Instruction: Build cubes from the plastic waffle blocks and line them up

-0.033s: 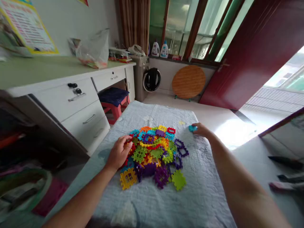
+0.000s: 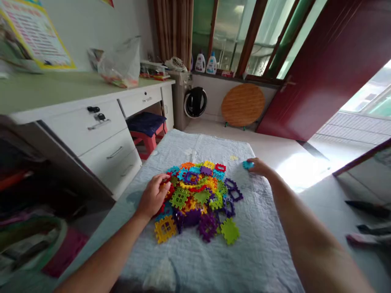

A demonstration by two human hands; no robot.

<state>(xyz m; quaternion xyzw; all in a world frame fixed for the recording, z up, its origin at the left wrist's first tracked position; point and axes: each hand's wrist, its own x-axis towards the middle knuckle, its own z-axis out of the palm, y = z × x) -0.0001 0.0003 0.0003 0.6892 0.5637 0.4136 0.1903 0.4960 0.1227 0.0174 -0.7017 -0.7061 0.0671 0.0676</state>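
Note:
A heap of colourful plastic interlocking building tiles (image 2: 198, 195) lies on a cloth-covered table (image 2: 195, 264). Some tiles are plain squares with notched edges, others are window-like frames. My left hand (image 2: 154, 195) rests against the heap's left side, thumb and fingers apart, by red tiles (image 2: 169, 190) that it partly hides. Over at the table's right edge, my right hand (image 2: 258, 167) has its fingers closed on a blue building tile (image 2: 247, 165), which sits apart from the heap. Nearest me in the heap are a yellow window tile (image 2: 165, 229) and a lime green tile (image 2: 230, 231).
On the left stands a white desk (image 2: 104, 134) with drawers and a plastic bag (image 2: 120, 65) on top. A red stool (image 2: 148, 130) is tucked beside it. Beyond are a washing machine (image 2: 183, 97), a round wooden tabletop (image 2: 243, 105) against the wall and a dark red door (image 2: 314, 73).

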